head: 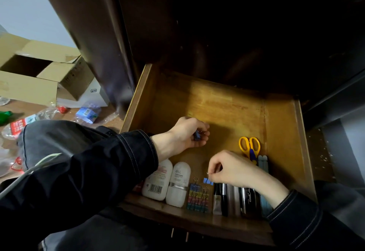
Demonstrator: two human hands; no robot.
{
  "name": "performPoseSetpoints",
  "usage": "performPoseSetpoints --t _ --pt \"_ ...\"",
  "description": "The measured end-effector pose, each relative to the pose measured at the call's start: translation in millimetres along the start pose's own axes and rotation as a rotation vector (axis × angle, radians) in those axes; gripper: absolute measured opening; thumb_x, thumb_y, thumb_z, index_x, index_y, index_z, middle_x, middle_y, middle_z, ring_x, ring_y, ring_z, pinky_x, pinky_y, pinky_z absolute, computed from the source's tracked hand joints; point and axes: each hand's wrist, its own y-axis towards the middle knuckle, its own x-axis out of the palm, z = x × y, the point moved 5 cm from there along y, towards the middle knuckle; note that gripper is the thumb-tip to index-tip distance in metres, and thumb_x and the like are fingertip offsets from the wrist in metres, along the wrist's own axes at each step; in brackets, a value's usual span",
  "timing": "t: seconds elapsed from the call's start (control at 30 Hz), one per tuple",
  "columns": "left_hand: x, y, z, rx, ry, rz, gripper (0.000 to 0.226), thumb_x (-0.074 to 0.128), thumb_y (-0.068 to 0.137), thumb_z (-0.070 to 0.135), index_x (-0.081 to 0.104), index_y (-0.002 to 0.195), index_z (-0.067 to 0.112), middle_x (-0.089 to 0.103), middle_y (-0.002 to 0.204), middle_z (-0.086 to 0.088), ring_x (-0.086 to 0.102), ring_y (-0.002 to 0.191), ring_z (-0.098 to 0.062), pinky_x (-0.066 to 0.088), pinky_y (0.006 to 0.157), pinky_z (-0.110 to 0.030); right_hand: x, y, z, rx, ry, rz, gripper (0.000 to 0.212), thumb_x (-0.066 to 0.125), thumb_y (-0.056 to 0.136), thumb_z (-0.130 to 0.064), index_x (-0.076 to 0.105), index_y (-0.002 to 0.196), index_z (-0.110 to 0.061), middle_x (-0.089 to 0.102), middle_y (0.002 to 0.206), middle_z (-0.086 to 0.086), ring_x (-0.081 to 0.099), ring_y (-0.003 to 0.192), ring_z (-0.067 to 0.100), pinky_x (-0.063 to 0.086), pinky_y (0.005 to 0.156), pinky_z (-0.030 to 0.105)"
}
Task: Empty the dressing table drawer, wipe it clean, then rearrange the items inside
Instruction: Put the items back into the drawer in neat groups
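**Binder clips going back into the drawer**

The wooden drawer (280,124) stood pulled out, its far half bare. The right hand (231,170) pinched a blue binder clip (207,181) by its wire loop between thumb and fingertips. The clip hung just below the fingers, right above the far end of a row of coloured binder clips (198,197) lying against the near wall.

The left hand (185,134) hovered further in over the drawer floor, palm turned up and fingers curled around a second blue clip (197,135), which sat in the hollow of the palm.

Left of the clip row lay two white roll-on bottles. One (178,183) read "eLL" near its cap, with smaller print I could not make out. The other (157,181) showed a barcode and faint pink lettering, partly under the left sleeve.

To the right lay a black tube (249,197) with silver cursive script, illegible from where I stood. Yellow-handled scissors (249,146) lay beyond the right hand.

On the floor to the left sat an open cardboard box (39,73) and a crushed plastic bottle (17,126) with a red label.
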Motion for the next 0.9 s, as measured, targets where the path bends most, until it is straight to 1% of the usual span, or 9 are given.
performPoseSetpoints --t 0.1,0.17,0.23,0.33,0.53,0.73,0.8,0.83,0.9 --pt "0 -1 0 -0.001 0.004 -0.002 0.022 0.053 0.092 -0.004 0.063 0.112 -0.005 0.061 0.084 -0.014 0.060 0.069 -0.022 0.053 0.058 -0.028 7 0 -1 -0.026 -0.010 -0.058 0.008 0.073 0.079 -0.032 0.074 0.072 -0.029 0.064 0.071 -0.028 0.062 0.072 -0.003 0.054 0.063 0.023" --pt "0 -1 0 0.000 0.007 -0.002 0.024 0.052 0.092 -0.004 0.063 0.114 -0.006 0.061 0.087 -0.015 0.060 0.071 -0.022 0.053 0.060 -0.029 11 2 -1 -0.038 -0.020 -0.075 0.011 0.072 0.080 -0.032 0.073 0.069 -0.030 0.061 0.068 -0.034 0.059 0.066 -0.006 0.046 0.057 0.020" --pt "0 -2 0 0.000 0.006 -0.003 0.025 0.052 0.092 -0.004 0.062 0.115 -0.006 0.061 0.088 -0.016 0.060 0.072 -0.022 0.053 0.061 -0.029 13 3 -2 -0.040 -0.032 -0.084 0.012 0.070 0.081 -0.032 0.073 0.069 -0.033 0.060 0.065 -0.035 0.058 0.064 -0.004 0.042 0.056 0.018" --pt "-1 -1 -1 -0.001 -0.001 -0.006 0.024 0.052 0.092 -0.003 0.062 0.114 -0.006 0.061 0.089 -0.016 0.060 0.073 -0.023 0.053 0.063 -0.030 17 4 -2 -0.044 -0.041 -0.118 0.011 0.069 0.082 -0.033 0.076 0.074 -0.033 0.060 0.064 -0.036 0.059 0.068 -0.002 0.044 0.059 0.020" --pt "-2 -1 -2 -0.002 -0.001 -0.008 0.021 0.052 0.092 -0.003 0.063 0.109 -0.004 0.061 0.089 -0.015 0.060 0.073 -0.022 0.054 0.062 -0.030 19 4 -4 -0.067 -0.036 -0.163 0.012 0.067 0.087 -0.034 0.077 0.083 -0.031 0.059 0.063 -0.039 0.059 0.071 -0.002 0.046 0.063 0.021" --pt "-2 1 -3 -0.001 -0.005 -0.007 0.020 0.052 0.092 -0.002 0.064 0.108 -0.003 0.062 0.089 -0.015 0.062 0.074 -0.023 0.055 0.063 -0.030 20 3 -4 -0.057 -0.036 -0.171 0.013 0.067 0.088 -0.032 0.079 0.085 -0.030 0.063 0.068 -0.028 0.062 0.076 -0.003 0.048 0.064 0.020" --pt "-1 2 -3 -0.009 -0.009 0.000 0.022 0.051 0.093 -0.001 0.064 0.110 -0.004 0.063 0.089 -0.015 0.062 0.075 -0.023 0.055 0.063 -0.031 20 3 -4 -0.043 -0.032 -0.179 0.014 0.065 0.088 -0.030 0.079 0.086 -0.028 0.063 0.067 -0.028 0.063 0.076 -0.002 0.053 0.067 0.024" --pt "-1 3 -3 -0.016 -0.016 0.003 0.023 0.050 0.094 0.000 0.064 0.111 -0.005 0.063 0.090 -0.016 0.063 0.076 -0.024 0.056 0.065 -0.031 21 3 -4 -0.039 -0.033 -0.185 0.015 0.064 0.089 -0.029 0.080 0.087 -0.027 0.063 0.067 -0.028 0.063 0.076 -0.001 0.055 0.069 0.026" --pt "-1 4 -4 -0.034 -0.050 0.004 0.026 0.045 0.096 0.003 0.064 0.112 -0.005 0.063 0.093 -0.018 0.064 0.080 -0.027 0.058 0.071 -0.034 20 3 -5 -0.033 -0.038 -0.195 0.019 0.061 0.089 -0.026 0.080 0.090 -0.027 0.064 0.072 -0.026 0.062 0.079 -0.001 0.055 0.070 0.025"
